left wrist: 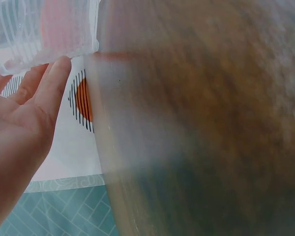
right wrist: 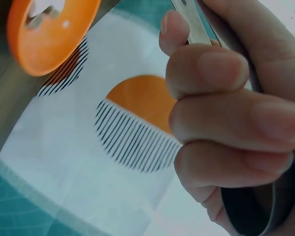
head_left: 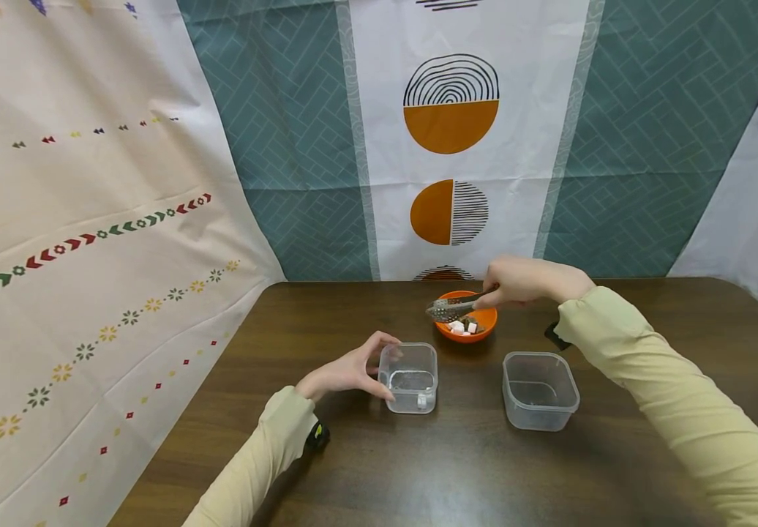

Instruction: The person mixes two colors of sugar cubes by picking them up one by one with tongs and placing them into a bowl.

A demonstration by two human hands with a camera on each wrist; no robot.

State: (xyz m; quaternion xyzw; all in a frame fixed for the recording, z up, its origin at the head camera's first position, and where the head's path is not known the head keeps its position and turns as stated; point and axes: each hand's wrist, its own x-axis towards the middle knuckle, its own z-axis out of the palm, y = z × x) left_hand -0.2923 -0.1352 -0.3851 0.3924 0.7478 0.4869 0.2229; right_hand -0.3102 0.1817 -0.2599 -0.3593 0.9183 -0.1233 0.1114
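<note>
My left hand (head_left: 350, 371) holds a clear plastic container (head_left: 408, 384) by its left side, thumb at the near side and fingers at the far side. A small white piece (head_left: 422, 401) lies inside at its near right corner. Metal tongs (head_left: 453, 310) with perforated heads are gripped in my right hand (head_left: 529, 279), fingers curled round the handles in the right wrist view. The heads hang over the left part of an orange bowl (head_left: 486, 322), which holds white cubes (head_left: 458, 329) and some brown pieces. Whether anything sits between the tong heads cannot be made out.
A second clear plastic container (head_left: 541, 391) stands to the right, below my right forearm; no pieces show in it. All stand on a dark brown wooden table (head_left: 458, 476). Patterned curtains (head_left: 300, 146) hang behind the far edge and along the left.
</note>
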